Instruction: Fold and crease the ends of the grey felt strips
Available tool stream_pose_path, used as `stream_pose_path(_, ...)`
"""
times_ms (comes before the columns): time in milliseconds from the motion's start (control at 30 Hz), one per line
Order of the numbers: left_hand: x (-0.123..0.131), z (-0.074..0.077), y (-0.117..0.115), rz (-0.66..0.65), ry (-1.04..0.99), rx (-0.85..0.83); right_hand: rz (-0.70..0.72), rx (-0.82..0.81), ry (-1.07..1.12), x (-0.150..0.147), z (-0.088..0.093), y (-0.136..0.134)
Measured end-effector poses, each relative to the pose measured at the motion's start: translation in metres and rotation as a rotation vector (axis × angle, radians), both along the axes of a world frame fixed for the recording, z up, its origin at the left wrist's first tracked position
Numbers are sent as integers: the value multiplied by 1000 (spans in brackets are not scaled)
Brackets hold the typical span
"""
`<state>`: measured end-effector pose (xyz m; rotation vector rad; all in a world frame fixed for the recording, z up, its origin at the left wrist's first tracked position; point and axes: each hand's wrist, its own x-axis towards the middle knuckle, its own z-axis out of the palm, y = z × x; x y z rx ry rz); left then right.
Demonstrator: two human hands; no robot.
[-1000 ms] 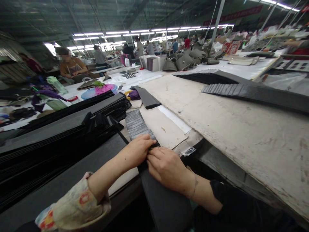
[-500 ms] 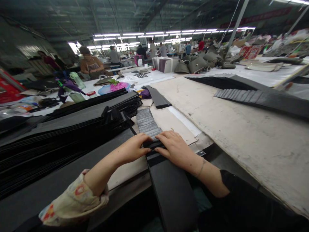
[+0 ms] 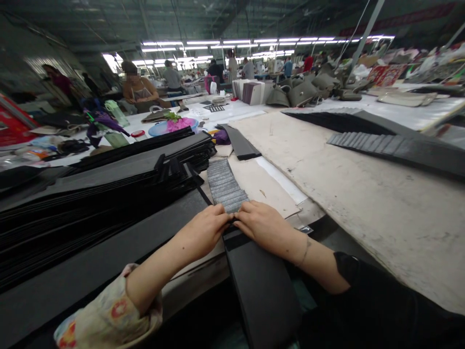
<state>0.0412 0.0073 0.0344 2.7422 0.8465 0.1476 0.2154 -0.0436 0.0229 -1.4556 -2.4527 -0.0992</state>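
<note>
**Hands close together again**

Half a second back, the left hand [image 3: 205, 228] and right hand [image 3: 265, 225] lie flat and apart on the strip [image 3: 261, 286]. Now their fingers curl and meet tip to tip at its far end, against the grey row [image 3: 225, 186].

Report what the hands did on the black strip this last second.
The left hand and right hand, spread apart on the black strip half a second ago, have drawn together, fingertips meeting. The fanned grey pieces and the black stack stayed put.
</note>
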Motion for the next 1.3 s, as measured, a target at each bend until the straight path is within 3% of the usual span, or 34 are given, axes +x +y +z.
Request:
stream_pose_path(333,-23,-9,-23,228,-223,-133,-59,19,51,0,-2,-5)
stream_pose_path(433,-19,-16,-40,337,-356,-117,-75,14,102,1,-4,-5)
stream_pose_path(667,0,-41,-73,414,-439,-258,-223,8,109,8,2,11)
stream_pose_path(767,0,-44,-72,439,-506,-304,-195,-134,298,14,9,22)
stream_pose_path(867,-1,-44,-72,464,-563,-355,-83,-422,767,23,10,18)
stream_pose_path(967,-1,-41,-73,470,-598,-379,5,-759,1165,34,5,-7)
stream_pose_path(1067,1,-39,-75,448,-600,-421,42,-922,1267,41,-1,-40)
stream_pose_path(1167,2,-39,-75,429,-587,-438,14,-836,1178,37,-5,-61)
stream_pose_path(1300,0,-46,-72,448,-561,-366,-83,-606,1078,26,-9,-65)
